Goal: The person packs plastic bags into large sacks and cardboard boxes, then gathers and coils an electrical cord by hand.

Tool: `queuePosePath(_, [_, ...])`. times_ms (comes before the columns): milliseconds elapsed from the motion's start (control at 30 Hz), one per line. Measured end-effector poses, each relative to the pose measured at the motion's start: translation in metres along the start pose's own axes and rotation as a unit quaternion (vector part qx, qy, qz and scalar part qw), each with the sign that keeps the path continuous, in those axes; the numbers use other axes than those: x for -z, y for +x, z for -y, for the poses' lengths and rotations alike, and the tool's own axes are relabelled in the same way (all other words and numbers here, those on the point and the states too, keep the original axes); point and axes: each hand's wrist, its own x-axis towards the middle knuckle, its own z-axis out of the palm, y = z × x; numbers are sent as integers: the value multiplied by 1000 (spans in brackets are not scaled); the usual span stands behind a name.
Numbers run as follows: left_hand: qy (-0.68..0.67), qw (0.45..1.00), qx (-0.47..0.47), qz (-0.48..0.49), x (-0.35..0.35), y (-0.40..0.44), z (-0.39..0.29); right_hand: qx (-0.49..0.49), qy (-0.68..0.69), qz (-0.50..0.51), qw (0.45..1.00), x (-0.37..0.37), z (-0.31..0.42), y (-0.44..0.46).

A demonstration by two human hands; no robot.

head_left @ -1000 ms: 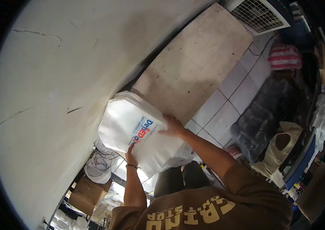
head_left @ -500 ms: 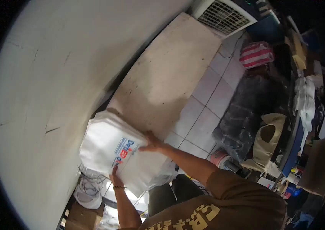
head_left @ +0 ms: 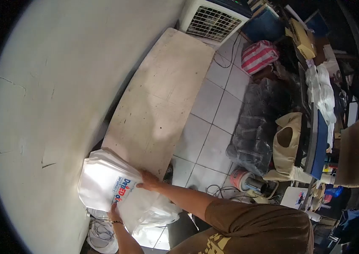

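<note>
A stack of white bags (head_left: pixel 101 178) printed with blue and red lettering lies at the near end of a long pale board, close to the wall. My right hand (head_left: pixel 149 181) grips the stack's right edge, thumb on top and the other fingers mostly hidden. At the lower edge, beside the lettering, my left hand (head_left: pixel 114 213) holds the stack; its fingers underneath are hidden. Thin translucent plastic (head_left: pixel 158 213) hangs below and right of the bags.
The pale board (head_left: pixel 158 93) runs up to an air cooler (head_left: pixel 213 23). On the tiled floor to the right are a striped bundle (head_left: pixel 259 57), a black plastic-wrapped bundle (head_left: pixel 253 127) and a round pink container (head_left: pixel 239 180). Coiled wires (head_left: pixel 99 233) sit at lower left.
The camera view has swung right, so the stack and both hands appear lower and further left. Both hands keep their hold on the bags.
</note>
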Motion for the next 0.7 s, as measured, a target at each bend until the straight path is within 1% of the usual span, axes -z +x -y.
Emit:
queuePosePath(33, [-10,1000,8,8,-29,-35,-32,-1,-1,-3,1000,7,5,-3])
queuePosePath(100, [-9,1000,3,24,-51,-69,-67,-19,0,47,999,30,27,-21])
queuePosePath(133, [-9,999,-5,42,-56,-73,-74,-20,-3,42,999,39,30,-31])
queuePosePath(167, [38,999,17,15,-39,-57,-62,-10,-33,70,997,54,32,-43])
queuePosePath(200, [33,999,14,25,-27,-44,-53,-2,-64,97,993,68,31,-56])
queuePosePath(233, [126,991,-44,-21,-21,-36,-47,-5,-69,86,994,79,27,-69])
queuePosePath(267, [217,968,-103,-66,-25,-35,-47,-3,-58,79,995,87,18,-83])
queuePosePath(300, [329,915,-192,-130,-34,-48,-56,-1,-45,70,997,95,9,-98])
queuePosePath(333, [325,917,-199,-119,-47,-67,-72,-4,-47,56,997,104,-6,-115])
queuePosePath(367, [430,871,-172,-164,-58,-88,-92,13,-39,9,999,112,-22,-133])
queuePosePath(400, [527,811,-146,-210,-76,-111,-112,31,-31,-40,998,126,-30,-153])
queuePosePath(467, [520,787,-298,-144,-92,-138,-119,-90,-1,9,996,172,-34,-198])
queuePosePath(533, [542,780,-309,-38,-130,-182,-126,-99,-70,-73,990,167,-101,-225])
queuePosePath(600, [588,757,-280,54,-168,-219,-119,-95,-78,-49,991,185,-137,-254])
queuePosePath(633, [635,739,-205,96,-181,-213,-106,-96,-75,-63,990,198,-143,-271])
queuePosePath(667, [678,712,-126,133,-183,-198,-82,-139,-28,-52,989,209,-147,-288])
queuePosePath(700, [655,721,-145,176,-175,-184,-69,-180,20,-38,983,215,-150,-301])
